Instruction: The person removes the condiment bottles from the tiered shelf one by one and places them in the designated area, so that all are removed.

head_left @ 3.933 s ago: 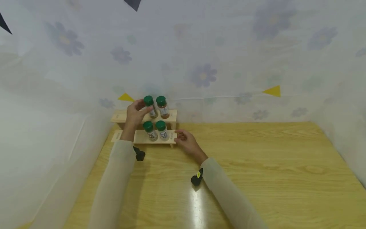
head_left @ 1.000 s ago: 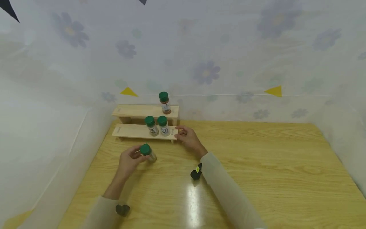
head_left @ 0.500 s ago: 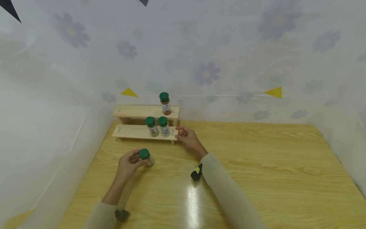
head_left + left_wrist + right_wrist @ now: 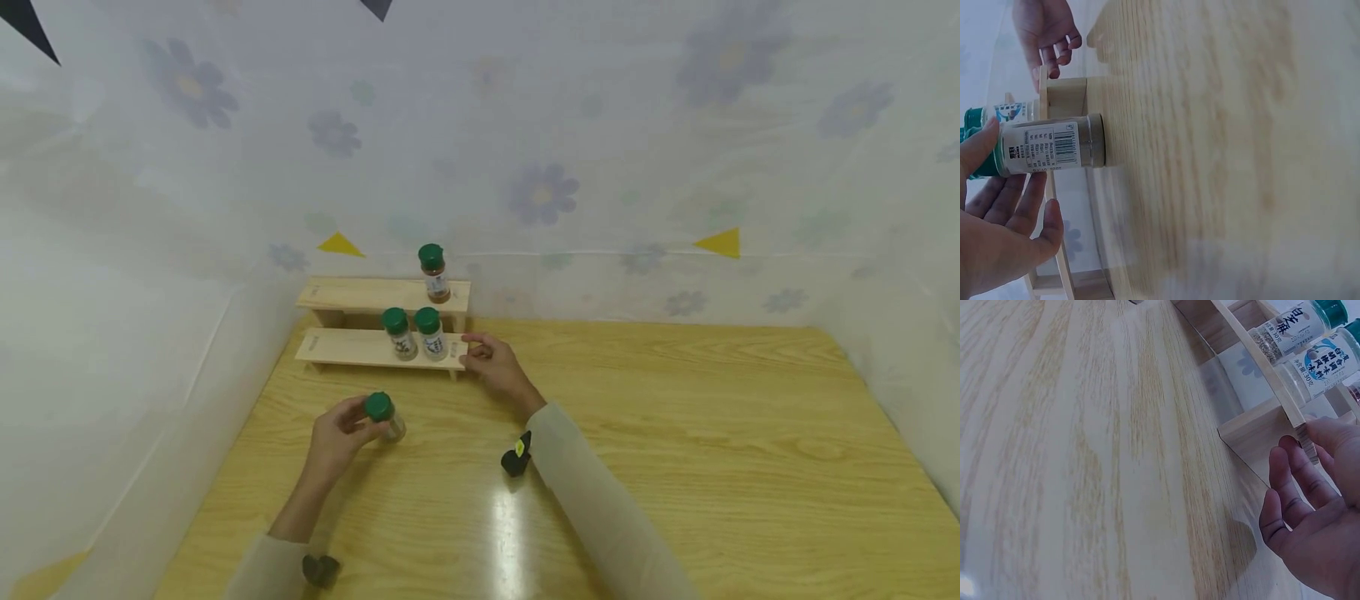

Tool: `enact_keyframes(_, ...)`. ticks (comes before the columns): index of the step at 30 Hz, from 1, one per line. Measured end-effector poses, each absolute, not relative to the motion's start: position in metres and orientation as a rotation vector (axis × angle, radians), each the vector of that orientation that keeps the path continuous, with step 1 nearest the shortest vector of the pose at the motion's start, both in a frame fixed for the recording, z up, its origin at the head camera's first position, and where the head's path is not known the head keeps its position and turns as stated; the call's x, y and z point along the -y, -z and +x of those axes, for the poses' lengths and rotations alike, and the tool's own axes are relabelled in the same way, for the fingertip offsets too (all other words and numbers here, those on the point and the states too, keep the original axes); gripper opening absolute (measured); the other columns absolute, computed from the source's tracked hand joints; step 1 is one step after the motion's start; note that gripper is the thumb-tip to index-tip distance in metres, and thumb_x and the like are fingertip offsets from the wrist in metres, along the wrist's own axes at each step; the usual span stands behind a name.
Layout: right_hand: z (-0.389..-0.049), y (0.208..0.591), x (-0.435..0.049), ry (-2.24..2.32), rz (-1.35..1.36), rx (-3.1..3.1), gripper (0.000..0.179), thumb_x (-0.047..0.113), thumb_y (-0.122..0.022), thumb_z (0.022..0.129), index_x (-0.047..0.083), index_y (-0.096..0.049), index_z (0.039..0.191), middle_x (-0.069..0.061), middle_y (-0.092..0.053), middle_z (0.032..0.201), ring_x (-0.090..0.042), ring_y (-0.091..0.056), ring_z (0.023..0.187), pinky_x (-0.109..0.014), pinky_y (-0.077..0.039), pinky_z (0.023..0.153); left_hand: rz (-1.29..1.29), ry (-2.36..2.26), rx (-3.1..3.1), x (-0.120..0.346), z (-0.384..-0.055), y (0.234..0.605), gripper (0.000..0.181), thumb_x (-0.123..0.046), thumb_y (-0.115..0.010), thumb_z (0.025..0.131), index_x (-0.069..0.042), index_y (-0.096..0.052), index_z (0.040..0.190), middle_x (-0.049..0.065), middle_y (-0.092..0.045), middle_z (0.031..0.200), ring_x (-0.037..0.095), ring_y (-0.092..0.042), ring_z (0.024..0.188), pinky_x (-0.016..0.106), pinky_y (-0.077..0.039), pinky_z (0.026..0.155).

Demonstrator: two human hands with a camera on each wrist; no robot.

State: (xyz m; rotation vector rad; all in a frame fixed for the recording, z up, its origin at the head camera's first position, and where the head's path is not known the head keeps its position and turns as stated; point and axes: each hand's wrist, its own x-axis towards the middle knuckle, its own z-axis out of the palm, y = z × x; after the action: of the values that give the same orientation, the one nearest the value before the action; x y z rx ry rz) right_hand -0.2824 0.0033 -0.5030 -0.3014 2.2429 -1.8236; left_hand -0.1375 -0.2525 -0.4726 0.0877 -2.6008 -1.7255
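Observation:
My left hand holds a green-capped spice jar by its upper part, in front of the rack. In the left wrist view the jar shows a barcode label, and its base is at the tabletop. My right hand pinches the right end of the lower shelf of a two-tier wooden rack. In the right wrist view the thumb lies on top of the board, with fingers below. Two jars stand side by side on the lower shelf: a left one and a right one.
One more green-capped jar, with reddish contents, stands on the upper shelf towards its right end. The rack sits at the back left of the wood-grain table. Flower-patterned white sheeting rises behind the table and at both sides.
The left hand has brought the jar from the upper shelf forward and down to the table. Over the last half second it barely moved. The right hand stays at the shelf end.

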Motion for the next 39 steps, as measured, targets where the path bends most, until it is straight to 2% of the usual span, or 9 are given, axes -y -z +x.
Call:
enact_keyframes(7, -0.283, 0.504, -0.002, 1.824, -0.319, -2.230, 0.039, 0.012, -0.066, 0.089, 0.009, -0.057, 0.127, -0.014, -0.068, 0.097, -0.012, -0.061, 0.079, -0.021, -0.048, 0.064, -0.050, 1.567, 2.665, 0.256, -0.134, 0.467, 0.059, -0.022, -0.077, 0.080, -0.006, -0.052, 0.131, 0.013, -0.057, 0.132, 0.031, -0.051, 0.125, 0.046, -0.048, 0.098)
enact_keyframes(11, -0.282, 0.501, -0.003, 1.838, -0.301, -2.218, 0.039, 0.012, -0.066, 0.089, 0.010, -0.057, 0.127, -0.013, -0.066, 0.096, -0.014, -0.061, 0.080, -0.020, -0.047, 0.065, -0.087, 1.515, 2.645, 0.257, -0.133, 0.455, 0.062, -0.019, -0.077, 0.080, -0.005, -0.050, 0.134, 0.015, -0.055, 0.135, 0.034, -0.050, 0.125, 0.054, -0.046, 0.098)
enact_keyframes(17, -0.278, 0.499, -0.003, 1.846, -0.293, -2.208, 0.037, 0.012, -0.064, 0.091, 0.011, -0.057, 0.127, -0.013, -0.066, 0.097, -0.022, -0.063, 0.084, -0.023, -0.049, 0.066, -0.138, 1.521, 2.562, 0.256, -0.139, 0.434, 0.060, -0.015, -0.076, 0.081, -0.003, -0.049, 0.133, 0.017, -0.053, 0.136, 0.033, -0.047, 0.128, 0.055, -0.043, 0.100)
enact_keyframes(21, -0.276, 0.497, -0.002, 1.849, -0.279, -2.197, 0.037, 0.015, -0.063, 0.092, 0.014, -0.057, 0.128, -0.012, -0.066, 0.098, -0.026, -0.063, 0.088, -0.027, -0.051, 0.071, -0.126, 1.526, 2.506, 0.253, -0.146, 0.420, 0.058, -0.014, -0.075, 0.082, -0.005, -0.051, 0.133, 0.015, -0.052, 0.138, 0.028, -0.045, 0.128, 0.054, -0.039, 0.104)
enact_keyframes(27, -0.277, 0.499, 0.000, 1.887, -0.288, -2.182, 0.038, 0.012, -0.063, 0.091, 0.012, -0.056, 0.129, -0.013, -0.066, 0.095, -0.034, -0.063, 0.090, -0.035, -0.053, 0.074, -0.031, 1.516, 2.471, 0.246, -0.165, 0.396, 0.059, -0.020, -0.076, 0.082, -0.007, -0.051, 0.134, 0.012, -0.052, 0.139, 0.024, -0.046, 0.128, 0.049, -0.037, 0.107)
enact_keyframes(33, -0.277, 0.501, 0.002, 1.896, -0.277, -2.182, 0.038, 0.013, -0.064, 0.091, 0.013, -0.056, 0.129, -0.012, -0.067, 0.093, -0.025, -0.063, 0.083, -0.025, -0.050, 0.068, -0.038, 1.575, 2.457, 0.238, -0.196, 0.369, 0.061, -0.030, -0.074, 0.083, -0.008, -0.050, 0.135, 0.010, -0.052, 0.140, 0.028, -0.048, 0.128, 0.047, -0.040, 0.107)
enact_keyframes(35, -0.277, 0.502, 0.003, 1.894, -0.275, -2.175, 0.038, 0.013, -0.064, 0.091, 0.014, -0.056, 0.129, -0.011, -0.067, 0.094, -0.023, -0.063, 0.082, -0.023, -0.050, 0.068, -0.034, 1.633, 2.456, 0.233, -0.206, 0.361, 0.062, -0.033, -0.073, 0.083, -0.011, -0.049, 0.136, 0.008, -0.050, 0.141, 0.029, -0.051, 0.124, 0.046, -0.043, 0.105)
enact_keyframes(39, -0.277, 0.505, 0.004, 1.886, -0.291, -2.177, 0.039, 0.014, -0.063, 0.092, 0.014, -0.055, 0.130, -0.011, -0.067, 0.095, -0.022, -0.063, 0.083, -0.024, -0.051, 0.069, -0.057, 1.629, 2.447, 0.223, -0.226, 0.350, 0.061, -0.032, -0.073, 0.084, -0.012, -0.050, 0.136, 0.007, -0.050, 0.142, 0.027, -0.050, 0.126, 0.046, -0.042, 0.105)
